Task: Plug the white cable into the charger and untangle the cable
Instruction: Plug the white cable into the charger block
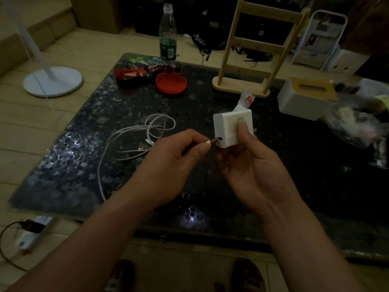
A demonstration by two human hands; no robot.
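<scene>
My right hand (250, 165) grips a white block charger (229, 128) above the dark table, thumb on its front face. An orange port shows on the charger's lower left edge. My left hand (168, 165) pinches the metal plug (211, 142) of the white cable, its tip right at that port. The rest of the white cable (136, 135) lies in tangled loops on the table to the left, with one strand running toward the table's near edge.
On the dark speckled table (84, 165) sit an orange lid (171, 83), snack wrappers (136, 70), a plastic bottle (167, 39), a wooden rack (252, 60), a white tissue box (305, 100) and a plastic bag (362, 123). A lamp base (52, 81) and power strip (31, 232) lie on the floor.
</scene>
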